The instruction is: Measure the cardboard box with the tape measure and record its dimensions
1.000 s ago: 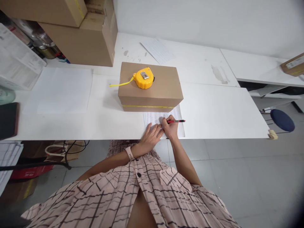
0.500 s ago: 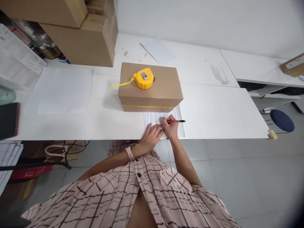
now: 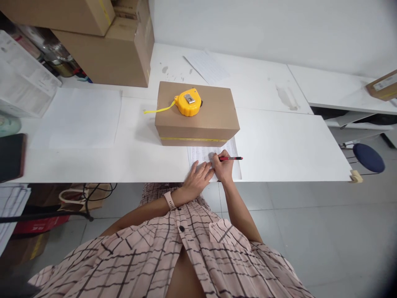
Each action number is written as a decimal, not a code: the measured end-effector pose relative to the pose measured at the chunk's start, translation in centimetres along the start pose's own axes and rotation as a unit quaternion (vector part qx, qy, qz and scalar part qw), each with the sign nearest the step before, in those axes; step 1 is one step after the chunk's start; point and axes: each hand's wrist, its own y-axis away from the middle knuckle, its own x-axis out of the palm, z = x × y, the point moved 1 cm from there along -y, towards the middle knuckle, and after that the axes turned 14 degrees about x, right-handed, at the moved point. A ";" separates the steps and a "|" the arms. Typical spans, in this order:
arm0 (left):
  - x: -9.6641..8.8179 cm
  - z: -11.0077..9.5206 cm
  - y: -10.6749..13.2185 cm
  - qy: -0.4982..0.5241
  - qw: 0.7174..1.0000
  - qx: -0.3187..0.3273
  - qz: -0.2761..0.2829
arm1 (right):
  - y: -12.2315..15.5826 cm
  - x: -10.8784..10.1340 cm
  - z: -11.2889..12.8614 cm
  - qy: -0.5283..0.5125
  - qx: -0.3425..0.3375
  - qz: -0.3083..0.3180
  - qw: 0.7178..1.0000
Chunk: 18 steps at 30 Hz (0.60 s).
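My right hand (image 3: 223,167) is closed on a red pen (image 3: 232,158), its tip on a printed sheet (image 3: 201,154) at the near edge of the white table (image 3: 279,145). My left hand (image 3: 198,179) lies flat with fingers spread on the same sheet, holding it down, right beside the right hand. Just beyond the sheet stands a closed cardboard box (image 3: 214,116) with yellow tape along its side. A yellow tape measure (image 3: 187,104) rests on the box top, a short length of tape pulled out to the left.
Large stacked cardboard boxes (image 3: 108,45) stand at the back left. A blank white sheet (image 3: 80,118) lies left of the box, another paper (image 3: 206,66) behind it. A dark phone (image 3: 10,157) sits at the far left. A blue stool (image 3: 369,157) stands right of the table.
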 end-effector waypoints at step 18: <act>-0.4 0.2 -0.1 0.032 0.999 -0.003 0.016 | 0.2 -0.3 -0.3 0.026 0.004 -0.045 0.999</act>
